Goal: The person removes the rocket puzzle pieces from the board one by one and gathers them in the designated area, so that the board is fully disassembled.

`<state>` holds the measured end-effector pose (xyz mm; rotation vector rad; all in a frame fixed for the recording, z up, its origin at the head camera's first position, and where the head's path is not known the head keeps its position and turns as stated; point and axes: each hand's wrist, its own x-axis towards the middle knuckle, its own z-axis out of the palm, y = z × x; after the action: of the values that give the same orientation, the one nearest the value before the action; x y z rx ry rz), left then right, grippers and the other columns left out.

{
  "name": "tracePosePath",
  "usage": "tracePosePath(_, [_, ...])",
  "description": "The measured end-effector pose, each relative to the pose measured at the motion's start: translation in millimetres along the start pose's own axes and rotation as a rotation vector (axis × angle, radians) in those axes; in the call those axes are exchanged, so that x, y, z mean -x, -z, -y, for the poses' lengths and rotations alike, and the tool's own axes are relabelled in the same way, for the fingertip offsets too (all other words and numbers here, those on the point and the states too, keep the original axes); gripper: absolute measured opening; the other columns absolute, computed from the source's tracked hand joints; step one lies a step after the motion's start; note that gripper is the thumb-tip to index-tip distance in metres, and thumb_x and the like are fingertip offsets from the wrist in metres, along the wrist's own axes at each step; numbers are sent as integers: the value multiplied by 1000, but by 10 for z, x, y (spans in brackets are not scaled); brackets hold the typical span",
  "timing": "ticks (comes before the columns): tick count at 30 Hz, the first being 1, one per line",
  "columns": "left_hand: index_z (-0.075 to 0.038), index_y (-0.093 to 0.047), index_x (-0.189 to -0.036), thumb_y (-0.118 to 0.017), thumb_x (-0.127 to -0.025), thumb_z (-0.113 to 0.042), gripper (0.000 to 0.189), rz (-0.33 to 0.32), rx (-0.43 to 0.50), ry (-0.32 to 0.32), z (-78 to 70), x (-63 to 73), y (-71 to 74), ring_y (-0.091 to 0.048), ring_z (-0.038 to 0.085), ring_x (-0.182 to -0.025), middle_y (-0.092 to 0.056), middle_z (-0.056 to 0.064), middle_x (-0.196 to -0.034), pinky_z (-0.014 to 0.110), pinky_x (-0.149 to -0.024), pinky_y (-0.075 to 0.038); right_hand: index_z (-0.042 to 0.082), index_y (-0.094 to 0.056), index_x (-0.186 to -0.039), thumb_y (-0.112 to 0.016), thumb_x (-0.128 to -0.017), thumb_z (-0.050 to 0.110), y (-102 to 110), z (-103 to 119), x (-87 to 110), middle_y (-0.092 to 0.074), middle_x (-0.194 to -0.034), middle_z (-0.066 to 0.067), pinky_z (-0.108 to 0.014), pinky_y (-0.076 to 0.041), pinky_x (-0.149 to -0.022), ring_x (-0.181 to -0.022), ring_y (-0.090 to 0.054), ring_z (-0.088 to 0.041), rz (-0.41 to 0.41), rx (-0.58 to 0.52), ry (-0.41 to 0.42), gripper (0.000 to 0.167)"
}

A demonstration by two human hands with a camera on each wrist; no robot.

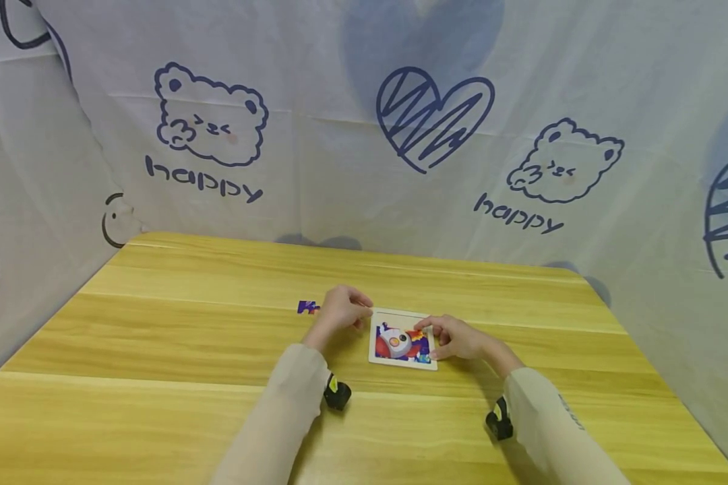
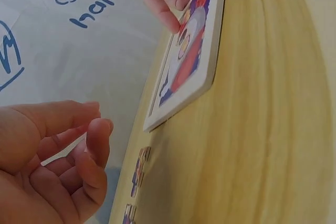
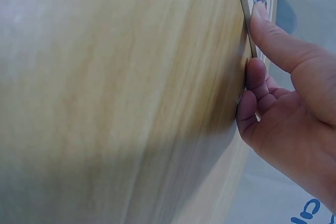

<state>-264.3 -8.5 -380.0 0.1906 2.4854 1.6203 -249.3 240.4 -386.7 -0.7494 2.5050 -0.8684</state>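
Note:
A small jigsaw puzzle in a pale wooden tray lies on the table, its picture showing a white and red cartoon figure on purple. A bare strip runs along the tray's far side. My right hand holds the tray's right side, thumb on the puzzle and index fingertip on the picture's upper part. Other fingers curl beside the edge. Near the far left corner hovers my left hand, fingers loosely bent with nothing between them. Two loose puzzle pieces lie beyond it, left of the tray.
The wood-grain table stretches out on both sides. A white cloth printed with bears and hearts hangs behind its far edge and around the sides. Each sleeved wrist carries a small black camera.

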Motion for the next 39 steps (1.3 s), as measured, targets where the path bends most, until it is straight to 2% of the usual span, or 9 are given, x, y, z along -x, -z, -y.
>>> tracePosePath(8, [2, -65, -96, -67, -77, -2, 20, 122, -57, -21, -9, 37, -56, -50, 15, -49, -57, 8, -64, 25, -48, -43, -1, -48, -122, -63, -80, 1, -4, 0, 2, -39, -77, -10, -29, -32, -63, -71, -38, -21, 4, 5, 25, 44])
tracePosePath(13, [-2, -65, -101, -68, -76, -3, 26, 186, -94, 1, 9, 43, -93, -45, 15, -50, -56, 8, -73, 23, -46, -39, -1, -48, -122, -64, -80, 1, -6, -6, -5, -39, -77, -9, -29, -32, -62, -69, -38, -19, 7, 12, 35, 45])
tracePosePath(17, [-5, -66, -103, -70, -74, -4, 29, 210, -121, 27, 14, 49, -106, -41, 13, -48, -56, 6, -76, 22, -45, -36, 1, -49, -122, -64, -80, 2, -7, -14, -9, -39, -78, -9, -29, -33, -63, -71, -38, -20, 5, 20, 24, 45])
tracePosePath(23, [-8, -65, -107, -71, -74, -5, 33, 237, -147, 82, 15, 63, -126, -32, 11, -42, -41, 0, -55, 21, -40, -30, 1, -49, -122, -64, -80, 1, -10, -22, -15, -39, -77, -9, -29, -33, -63, -71, -38, -20, 3, 30, 32, 45])
tracePosePath(28, [-9, -63, -112, -71, -74, -4, 39, 250, -175, 87, 27, 57, -149, -31, 10, -40, -40, 1, -52, 21, -39, -30, 0, -49, -122, -63, -80, 0, -9, -25, -22, -39, -77, -8, -28, -32, -62, -70, -38, -20, 12, 35, 49, 44])
tracePosePath(33, [-11, -61, -116, -72, -73, -5, 45, 261, -210, 82, 20, 42, -157, -32, 9, -40, -48, 2, -58, 21, -40, -31, 1, -50, -122, -63, -80, 0, -3, -36, -30, -40, -81, -9, -29, -32, -64, -71, -38, -20, 17, 43, 55, 45])
tracePosePath(37, [-10, -61, -116, -72, -71, -2, 47, 252, -215, 82, 14, 38, -160, -34, 8, -42, -59, 6, -83, 21, -41, -33, 1, -50, -123, -63, -80, 0, 1, -24, -26, -41, -86, -9, -28, -32, -64, -72, -38, -20, 23, 52, 60, 45])
tracePosePath(39, [-10, -61, -115, -71, -71, 0, 46, 249, -217, 80, 10, 43, -163, -35, 9, -42, -59, 9, -90, 21, -41, -34, 1, -50, -123, -64, -79, 0, 4, -15, -25, -42, -86, -10, -28, -32, -63, -70, -38, -20, 29, 58, 78, 46])
